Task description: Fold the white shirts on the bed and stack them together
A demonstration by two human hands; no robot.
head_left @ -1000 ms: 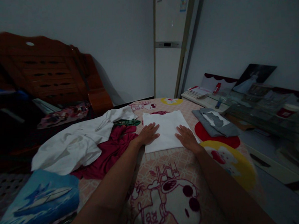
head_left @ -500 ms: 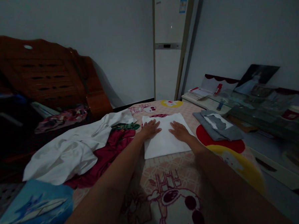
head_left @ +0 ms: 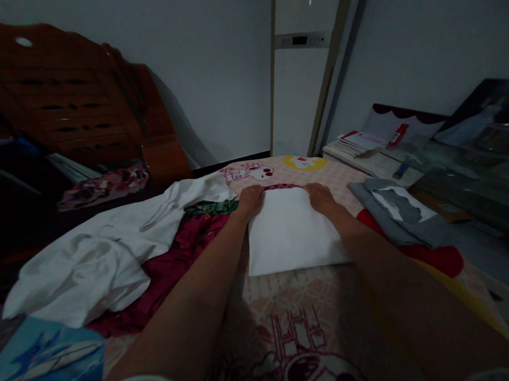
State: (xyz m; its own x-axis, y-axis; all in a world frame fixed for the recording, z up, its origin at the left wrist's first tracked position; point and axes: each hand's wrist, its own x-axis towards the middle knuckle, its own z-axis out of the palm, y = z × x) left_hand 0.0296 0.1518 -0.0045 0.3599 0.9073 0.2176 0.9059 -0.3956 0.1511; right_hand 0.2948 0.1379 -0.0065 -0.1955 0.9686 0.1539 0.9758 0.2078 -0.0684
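White cloth (head_left: 294, 231), left hand (head_left: 251, 201) and right hand (head_left: 320, 198) at far corners, grip obscured, closure unclear

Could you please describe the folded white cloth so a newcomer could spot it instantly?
Over the pink patterned cover, find the left hand and right hand. They are at the far corners of the folded white cloth, lying flat, unlike the rumpled white cloth further left.

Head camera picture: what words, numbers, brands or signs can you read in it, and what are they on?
None can be read for sure.
Control panel on the tall white unit: marks too small.
Papers at the right: print too small and blurred.
Letter-like marks by the far cartoon dog: too small.
Folded white cloth: no writing shows.
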